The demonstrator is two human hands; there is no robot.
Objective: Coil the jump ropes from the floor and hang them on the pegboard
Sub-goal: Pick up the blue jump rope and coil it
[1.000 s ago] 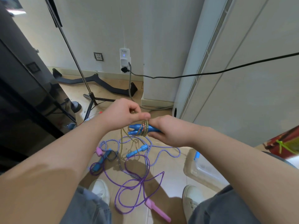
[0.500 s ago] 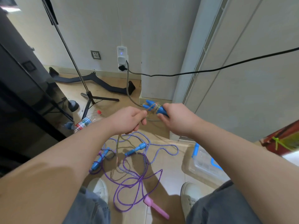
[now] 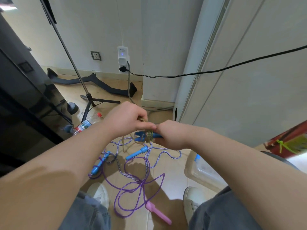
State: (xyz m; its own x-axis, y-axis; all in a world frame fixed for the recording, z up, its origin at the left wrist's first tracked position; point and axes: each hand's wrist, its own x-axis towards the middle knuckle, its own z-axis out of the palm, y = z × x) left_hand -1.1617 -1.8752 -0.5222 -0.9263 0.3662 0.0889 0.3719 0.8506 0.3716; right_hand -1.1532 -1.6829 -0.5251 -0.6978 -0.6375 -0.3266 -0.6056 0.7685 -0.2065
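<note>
Right hand (image 3: 172, 136): fingers wrapped around a pair of blue handles (image 3: 141, 136). They're held side by side, tips pointing left, up in the air over the floor.
Left hand (image 3: 126, 120): curled and pinching the gold-green rope (image 3: 149, 136) right next to the wraps, with the thumb up against the right hand.
Rope in hand: the gold-green rope goes several turns around the blue handles, and a loose tail dangles down and left toward the floor.
Floor ropes: a striped blue-white rope (image 3: 166, 152) is sprawled just under the hands, with its light blue handles (image 3: 137, 152) lying apart. The purple rope (image 3: 132, 188) is nearer, between the white shoes (image 3: 99, 193), and loops across the striped one. Its pink handle (image 3: 157, 213) is nearest of all.
Around: far left there's a tripod stand (image 3: 90, 100) with a plastic bottle (image 3: 84, 124) lying by its legs. A black curved bar (image 3: 99, 83) runs along the far wall, and a wall socket (image 3: 96, 55) and a white adapter (image 3: 123, 54) are on the wall above it. Near right, a clear plastic bin (image 3: 204, 171) sits just beside the right shoe.
In the way: a black cable (image 3: 216, 72) is plugged in under the adapter and strung through the air across the right side. Both forearms hide a good chunk of the floor, so bits of the ropes are out of sight.
Count: 3 ropes (1 in hand, 2 on the floor), 2 blue handles in hand, 2 light blue on the floor, 1 pink handle showing, 1 bottle, 1 bin, 1 tripod, 2 shoes.
</note>
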